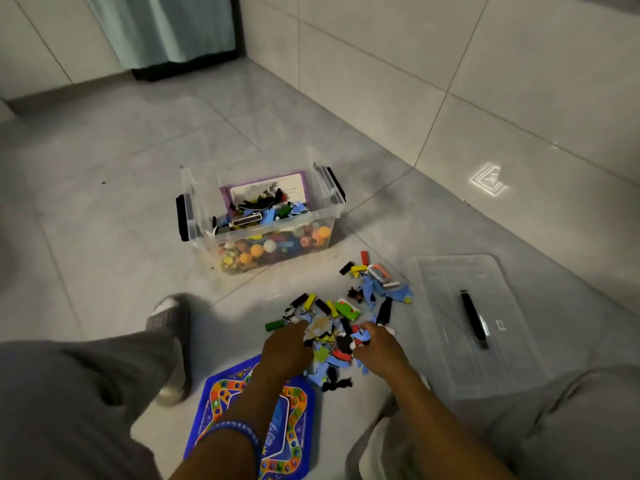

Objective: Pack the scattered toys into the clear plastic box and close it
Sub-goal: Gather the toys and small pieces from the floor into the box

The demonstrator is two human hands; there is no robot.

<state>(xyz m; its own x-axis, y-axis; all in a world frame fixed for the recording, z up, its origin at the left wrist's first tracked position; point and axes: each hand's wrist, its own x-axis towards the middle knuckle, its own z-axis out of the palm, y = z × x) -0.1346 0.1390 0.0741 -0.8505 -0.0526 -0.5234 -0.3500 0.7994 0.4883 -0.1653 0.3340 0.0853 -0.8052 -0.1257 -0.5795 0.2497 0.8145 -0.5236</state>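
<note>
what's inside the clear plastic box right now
The clear plastic box holds small coloured balls at the bottom, flat foam pieces above, and a purple-edged card against the far wall. Whatever lies beneath the top layer is hidden.

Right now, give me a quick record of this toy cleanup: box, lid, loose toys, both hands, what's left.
box: clear plastic box open on the floor, partly filled with balls and pieces
lid: lid off, flat on the floor, right of the pile
loose toys: toy pile between box and person
left hand: left hand gathering pieces at the pile
right hand: right hand gathering pieces at the pile
other: game board under the left forearm
left to do: load the pile, close the lid
</note>
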